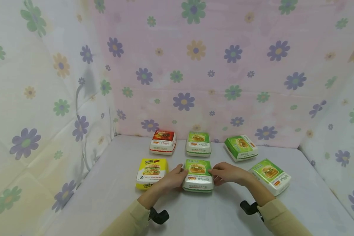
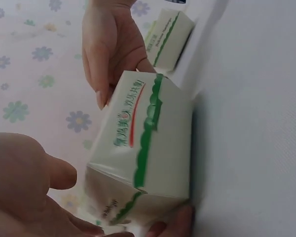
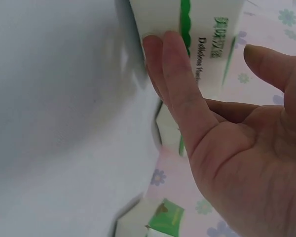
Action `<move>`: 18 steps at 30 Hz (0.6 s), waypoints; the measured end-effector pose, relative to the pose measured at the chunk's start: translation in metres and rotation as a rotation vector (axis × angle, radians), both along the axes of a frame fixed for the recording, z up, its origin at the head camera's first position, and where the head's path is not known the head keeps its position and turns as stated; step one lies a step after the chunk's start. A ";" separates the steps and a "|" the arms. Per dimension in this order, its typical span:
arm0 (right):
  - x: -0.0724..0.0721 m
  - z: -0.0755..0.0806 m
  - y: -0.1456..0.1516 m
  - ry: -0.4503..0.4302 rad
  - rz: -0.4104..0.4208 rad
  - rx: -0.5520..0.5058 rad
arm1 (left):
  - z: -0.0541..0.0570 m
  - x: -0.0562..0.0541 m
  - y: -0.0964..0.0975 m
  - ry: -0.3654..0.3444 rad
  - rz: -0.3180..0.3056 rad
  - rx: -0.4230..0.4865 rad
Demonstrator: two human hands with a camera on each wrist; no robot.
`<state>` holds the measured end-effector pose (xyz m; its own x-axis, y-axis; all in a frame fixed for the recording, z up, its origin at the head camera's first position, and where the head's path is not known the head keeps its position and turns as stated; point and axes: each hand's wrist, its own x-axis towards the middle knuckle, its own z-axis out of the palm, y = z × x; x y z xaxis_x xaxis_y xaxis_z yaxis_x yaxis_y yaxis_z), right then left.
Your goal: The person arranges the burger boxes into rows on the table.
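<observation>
A green and white hamburger box [image 1: 198, 178] sits in the front middle of the table, between the two hands. My left hand [image 1: 176, 177] touches its left side; in the left wrist view those fingers [image 2: 180, 222] lie low along the box while the thumb [image 2: 61, 173] stands apart from it. On the other side is my right hand [image 1: 228, 173]. Its straight fingers [image 3: 180, 74] touch the box's side wall near the bottom in the right wrist view, with the thumb [image 3: 266, 61] raised away.
Left of the hands lies a yellow hamburger box [image 1: 150, 173]. Behind stand a red box [image 1: 163, 143], a green box [image 1: 198, 144] and a tilted green box [image 1: 241, 148]. Another green box [image 1: 270, 176] lies by the right forearm. Flowered cloth [image 1: 212, 62] walls the table [image 1: 106, 183].
</observation>
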<state>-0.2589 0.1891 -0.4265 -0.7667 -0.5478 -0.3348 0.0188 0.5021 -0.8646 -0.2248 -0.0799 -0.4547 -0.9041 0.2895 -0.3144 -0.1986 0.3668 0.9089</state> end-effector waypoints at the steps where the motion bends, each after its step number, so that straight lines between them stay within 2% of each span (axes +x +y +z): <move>1: 0.001 0.002 0.001 0.005 0.000 0.005 | 0.002 0.001 0.000 0.011 0.003 -0.016; 5: 0.007 0.012 0.008 0.039 -0.011 0.033 | 0.012 0.010 -0.002 0.042 0.013 -0.070; 9: 0.015 0.023 0.017 0.094 -0.030 0.071 | 0.024 0.020 -0.004 0.096 -0.010 -0.143; 13: 0.021 0.033 0.027 0.154 -0.052 0.125 | 0.033 0.026 -0.007 0.202 -0.051 -0.231; 18: 0.030 0.045 0.038 0.235 -0.052 0.190 | 0.038 0.027 -0.009 0.310 -0.099 -0.302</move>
<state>-0.2291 0.2275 -0.3812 -0.8606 -0.4503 -0.2380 -0.1406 0.6591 -0.7388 -0.1981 -0.0888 -0.4163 -0.9417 0.3159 -0.1162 0.1159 0.6283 0.7693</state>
